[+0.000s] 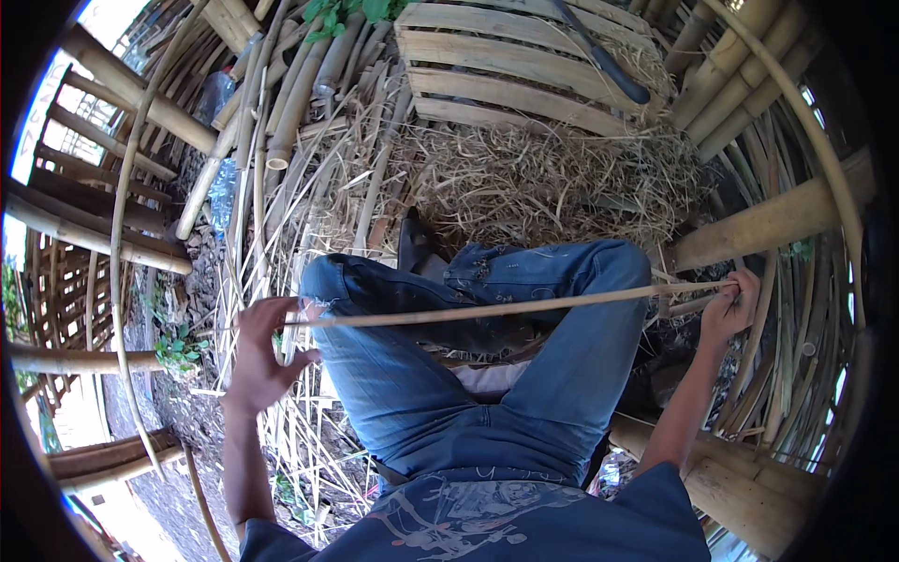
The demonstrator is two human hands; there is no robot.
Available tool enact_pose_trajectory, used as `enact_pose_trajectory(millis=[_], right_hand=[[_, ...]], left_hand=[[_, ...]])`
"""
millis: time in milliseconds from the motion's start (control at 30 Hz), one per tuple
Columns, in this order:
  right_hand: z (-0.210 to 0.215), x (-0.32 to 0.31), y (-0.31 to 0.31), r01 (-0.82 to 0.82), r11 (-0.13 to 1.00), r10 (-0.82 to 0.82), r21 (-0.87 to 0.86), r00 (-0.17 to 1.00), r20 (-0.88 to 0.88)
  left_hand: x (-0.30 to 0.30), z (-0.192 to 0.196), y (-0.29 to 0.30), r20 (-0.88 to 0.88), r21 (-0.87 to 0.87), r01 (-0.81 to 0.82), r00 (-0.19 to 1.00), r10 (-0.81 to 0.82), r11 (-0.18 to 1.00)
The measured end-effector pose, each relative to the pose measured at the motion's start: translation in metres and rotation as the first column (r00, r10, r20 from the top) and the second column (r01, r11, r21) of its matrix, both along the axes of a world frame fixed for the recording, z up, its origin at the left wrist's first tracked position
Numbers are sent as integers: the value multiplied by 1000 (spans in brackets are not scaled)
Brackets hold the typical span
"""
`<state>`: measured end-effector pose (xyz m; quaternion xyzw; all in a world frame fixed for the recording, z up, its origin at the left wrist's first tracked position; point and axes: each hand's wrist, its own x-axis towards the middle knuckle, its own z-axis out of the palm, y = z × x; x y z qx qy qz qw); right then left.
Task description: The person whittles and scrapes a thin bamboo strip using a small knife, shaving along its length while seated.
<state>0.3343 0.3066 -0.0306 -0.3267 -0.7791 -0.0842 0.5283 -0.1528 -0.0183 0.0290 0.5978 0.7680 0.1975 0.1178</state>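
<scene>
Seen from the head view, the person sits with knees bent and hands held wide apart, a long thin bamboo strip (506, 309) stretched between them above the lap. The right hand (730, 304) is closed on the strip's far end — fingers curled tight around it. The left hand (267, 356) is looser, its thumb spread away from the fingers, and the strip runs up to those fingers; whether they touch it, I can't tell from here.

Between the hands, under the strip, are blue jeans (375, 375). Pale split strips (318, 459) lie strewn between the left forearm and the leg, and green leaves (178, 351) grow just left of that hand. A thick bamboo pole (768, 225) slants just beyond the right hand. Farther out, ahead of both hands, dry shavings (552, 183) heap against a slatted wooden panel (506, 70) — a dark-handled tool (618, 75) rests on its slats.
</scene>
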Motion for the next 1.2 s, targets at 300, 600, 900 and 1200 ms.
enact_pose_trajectory(millis=[300,600,900,1200], right_hand=[[28,-66,-14,22,951,-151,-310,904,-399],[43,-142,-130,-679,-304,-1,-668,702,-712],[17,-184,-154,-272,-759,246,-592,722,-646],[17,-172,-158,-271,-748,234,-606,747,-623]], left_hand=[[65,-37,42,309,145,45,947,-88,988],[114,-24,52,901,-307,-66,302,312,949],[146,-9,51,929,-332,79,199,312,940],[159,-13,44,939,-338,133,116,324,932]])
